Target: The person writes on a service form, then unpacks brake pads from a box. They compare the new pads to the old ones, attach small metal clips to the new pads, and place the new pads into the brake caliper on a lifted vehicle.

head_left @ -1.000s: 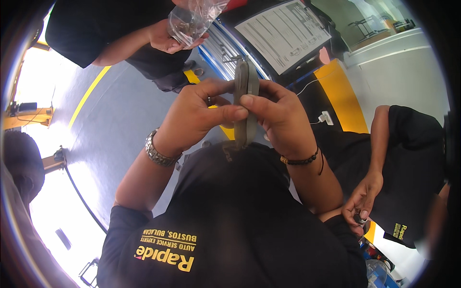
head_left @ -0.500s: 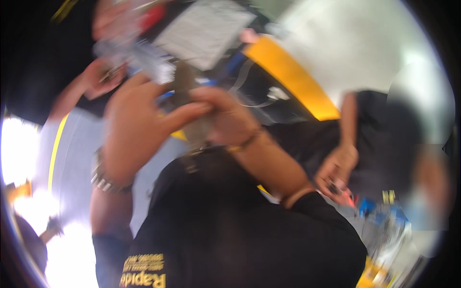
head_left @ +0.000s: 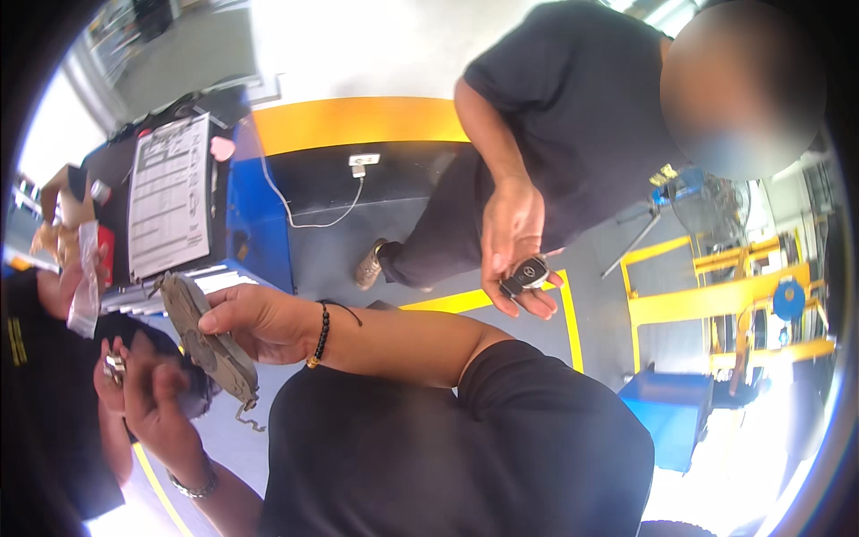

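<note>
My right hand (head_left: pixel 252 327), with a beaded bracelet, grips a grey pair of brake pads (head_left: pixel 201 340), tilted, with a bent wire clip at the lower end. My left hand (head_left: pixel 161 403), wearing a metal watch, is below and left of the pads with its fingers apart and loosely bent. Beside its fingertips a co-worker's hand (head_left: pixel 107 385) at the left holds small silver metal pieces (head_left: pixel 114 367); whether my fingers touch them I cannot tell. A second co-worker's hand (head_left: pixel 510 224) at the right holds a black key fob (head_left: pixel 525 275), palm up.
A blue-sided workbench (head_left: pixel 255 224) bears a paper form (head_left: pixel 170 192), a clear bag (head_left: pixel 87 277) and cardboard. A white cable runs to a wall socket (head_left: pixel 362 160). A co-worker (head_left: pixel 573 107) stands at right. Behind are yellow equipment (head_left: pixel 680 304) and a blue bin (head_left: pixel 662 412).
The view has swung to the right. My left hand has let go of the pads and moved down-left toward the co-worker's small pieces; my right hand still holds the pads.
</note>
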The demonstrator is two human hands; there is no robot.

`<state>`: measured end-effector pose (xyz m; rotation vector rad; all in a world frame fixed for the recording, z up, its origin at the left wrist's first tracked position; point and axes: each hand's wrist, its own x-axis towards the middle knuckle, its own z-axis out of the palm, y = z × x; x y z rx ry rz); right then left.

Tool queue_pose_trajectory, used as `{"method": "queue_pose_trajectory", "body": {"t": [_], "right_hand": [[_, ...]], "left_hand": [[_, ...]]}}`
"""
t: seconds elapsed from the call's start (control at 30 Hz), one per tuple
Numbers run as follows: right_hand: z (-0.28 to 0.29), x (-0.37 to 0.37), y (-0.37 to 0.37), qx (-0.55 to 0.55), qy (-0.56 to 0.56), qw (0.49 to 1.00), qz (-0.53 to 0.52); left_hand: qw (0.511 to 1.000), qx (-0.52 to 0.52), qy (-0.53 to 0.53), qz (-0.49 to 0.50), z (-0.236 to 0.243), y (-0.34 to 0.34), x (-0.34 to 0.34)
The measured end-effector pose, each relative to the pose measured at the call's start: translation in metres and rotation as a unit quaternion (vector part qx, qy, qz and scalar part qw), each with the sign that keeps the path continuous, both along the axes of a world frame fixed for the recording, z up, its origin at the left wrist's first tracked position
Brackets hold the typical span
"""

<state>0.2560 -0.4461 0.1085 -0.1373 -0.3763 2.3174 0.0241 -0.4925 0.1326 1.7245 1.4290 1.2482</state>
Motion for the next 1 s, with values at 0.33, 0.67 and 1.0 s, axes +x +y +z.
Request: {"method": "queue_pose_trajectory", "body": {"t": [0.33,0.67,1.0], "right_hand": [[-0.005,0.02,-0.018,0.006,0.032,0.995,-0.091],[-0.02,0.003,-0.011,0.053,0.013,0.994,-0.097],[0.002,0.007,-0.007,0.054,0.147,0.987,-0.043]], "left_hand": [[0.958,-0.21,0.193,-0.032,-0.287,-0.035,-0.056],[0.935,-0.314,0.158,0.053,-0.326,-0.107,-0.085],[0.982,0.163,0.068,-0.072,-0.025,-0.06,0.043]]}}
